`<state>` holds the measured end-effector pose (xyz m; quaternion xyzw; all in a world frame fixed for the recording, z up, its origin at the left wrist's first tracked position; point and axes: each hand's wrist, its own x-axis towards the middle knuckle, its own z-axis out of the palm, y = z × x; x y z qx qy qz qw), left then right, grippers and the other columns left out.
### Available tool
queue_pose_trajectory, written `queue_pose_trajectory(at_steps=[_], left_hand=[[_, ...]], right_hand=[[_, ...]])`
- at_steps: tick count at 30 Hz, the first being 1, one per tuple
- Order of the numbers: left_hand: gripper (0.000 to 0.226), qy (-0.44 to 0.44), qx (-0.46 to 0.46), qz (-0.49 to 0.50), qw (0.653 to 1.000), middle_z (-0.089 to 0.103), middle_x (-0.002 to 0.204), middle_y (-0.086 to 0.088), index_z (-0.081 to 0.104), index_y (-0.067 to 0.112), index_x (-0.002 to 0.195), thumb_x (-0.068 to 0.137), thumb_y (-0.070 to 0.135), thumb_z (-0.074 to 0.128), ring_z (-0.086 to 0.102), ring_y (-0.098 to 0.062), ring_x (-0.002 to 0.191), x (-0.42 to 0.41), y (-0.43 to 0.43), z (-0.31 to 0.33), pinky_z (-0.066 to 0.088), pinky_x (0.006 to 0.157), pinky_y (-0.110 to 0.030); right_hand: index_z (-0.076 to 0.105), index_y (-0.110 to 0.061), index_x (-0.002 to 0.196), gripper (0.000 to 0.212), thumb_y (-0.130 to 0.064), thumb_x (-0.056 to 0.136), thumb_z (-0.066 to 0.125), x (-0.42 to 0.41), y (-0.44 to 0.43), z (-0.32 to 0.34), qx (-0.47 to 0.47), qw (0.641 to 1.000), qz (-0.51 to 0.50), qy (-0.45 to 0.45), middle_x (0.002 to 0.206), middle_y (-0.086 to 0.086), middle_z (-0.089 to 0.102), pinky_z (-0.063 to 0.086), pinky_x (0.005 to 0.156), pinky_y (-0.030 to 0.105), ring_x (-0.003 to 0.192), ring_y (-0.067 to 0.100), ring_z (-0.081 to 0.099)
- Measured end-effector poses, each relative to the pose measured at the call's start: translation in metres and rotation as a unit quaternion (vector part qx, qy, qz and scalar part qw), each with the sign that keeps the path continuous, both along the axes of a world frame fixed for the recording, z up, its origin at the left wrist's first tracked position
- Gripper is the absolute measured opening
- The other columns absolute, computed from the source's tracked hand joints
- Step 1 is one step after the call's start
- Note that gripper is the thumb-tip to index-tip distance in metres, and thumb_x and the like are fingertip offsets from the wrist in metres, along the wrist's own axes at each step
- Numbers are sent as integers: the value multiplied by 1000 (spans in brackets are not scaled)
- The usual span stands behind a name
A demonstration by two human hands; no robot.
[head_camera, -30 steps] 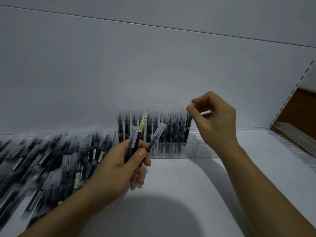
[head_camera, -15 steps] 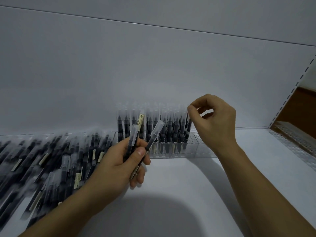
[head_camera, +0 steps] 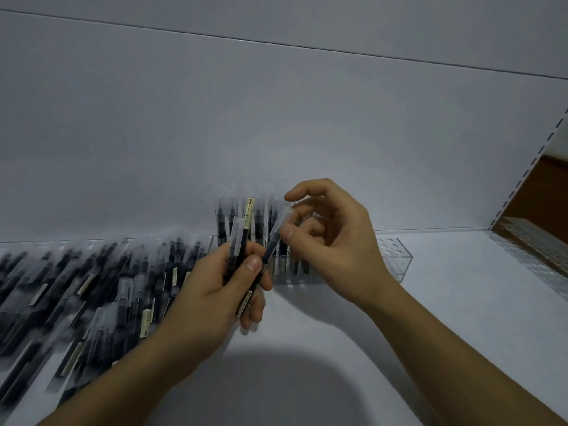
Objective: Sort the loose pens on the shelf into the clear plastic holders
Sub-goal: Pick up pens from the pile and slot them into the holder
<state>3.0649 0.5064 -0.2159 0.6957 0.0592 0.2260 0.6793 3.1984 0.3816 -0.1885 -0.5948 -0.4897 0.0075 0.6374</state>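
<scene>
My left hand (head_camera: 221,287) grips three black pens with frosted clear caps (head_camera: 238,241), held upright and fanned. My right hand (head_camera: 335,241) pinches the rightmost of them, a tilted pen (head_camera: 276,233), near its cap between thumb and fingers. Behind both hands stands a clear plastic holder (head_camera: 396,259) with round holes; several black pens (head_camera: 222,222) stand upright in its left part, and its right end shows vacant holes. A large heap of loose black pens (head_camera: 92,287) lies on the white shelf (head_camera: 461,318) at the left.
The shelf's white back wall rises just behind the holder. Another clear holder (head_camera: 528,256) lies along the right edge, beside a perforated metal upright (head_camera: 522,176) and a brown panel.
My right hand left the pens standing in the holder and came left and down to the bundle in my left hand, where it now pinches the rightmost pen.
</scene>
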Motion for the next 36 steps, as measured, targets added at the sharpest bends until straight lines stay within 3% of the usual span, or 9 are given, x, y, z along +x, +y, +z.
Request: queue_pose_trajectory(at_steps=[6,8,12,16,18,21,24,31,36], left_hand=[[29,0,-20,-7,1000,65,74,-5,59,6,106,90,28,50,56,-23,51,0,2,-3,49,48,-31],[30,2,-18,-5,1000,67,77,-8,62,8,107,90,29,50,62,-27,56,0,3,-3,54,52,-34],[33,17,-3,26,1000,72,86,-10,69,19,108,90,35,48,72,-33,80,1,5,-4,62,68,-45],[37,8,13,29,999,50,63,-2,62,39,125,91,36,47,46,-15,48,1,3,-3,42,43,-26],[36,0,-5,25,1000,39,59,5,59,46,122,89,37,47,33,-6,46,-1,1,0,30,40,-19],[14,9,-38,18,999,41,64,0,56,36,89,97,34,45,29,-7,45,-3,1,4,25,39,-21],[36,31,-28,18,999,43,70,-5,40,28,71,105,17,37,28,-9,46,-4,5,3,24,41,-23],[14,3,-12,21,1000,46,74,-11,51,20,88,101,15,46,33,-12,49,-3,0,4,25,43,-24],[24,-1,7,45,999,53,69,-4,62,32,85,96,13,53,40,-8,49,-2,2,3,32,43,-19]], right_hand=[[55,-12,114,31,2,91,71,-3,4,-2,-15,999,18,46,79,5,64,49,58,34,63,14,59],[56,-10,113,30,3,90,70,-4,4,-1,-3,998,13,53,77,9,62,50,56,39,61,16,57],[58,-9,108,25,0,86,64,-1,-1,10,66,996,-36,49,80,38,55,49,56,60,65,50,51],[59,-13,104,22,-2,86,64,12,-11,22,124,986,-101,43,85,41,56,46,53,57,74,60,51],[60,-14,103,22,0,87,62,18,-15,24,141,980,-133,37,81,30,63,46,53,53,76,57,52],[61,-16,103,21,2,91,60,28,-21,25,150,971,-188,14,81,12,69,49,60,43,76,37,63],[60,-17,103,19,-1,93,59,35,-25,26,150,959,-240,-11,85,14,68,51,60,45,78,32,65],[58,-14,110,19,-5,93,61,48,-33,24,119,936,-320,-81,87,8,66,49,56,35,75,24,63],[57,-17,111,21,-6,94,63,50,-31,21,84,938,-321,-101,88,2,67,47,55,23,75,16,63]])
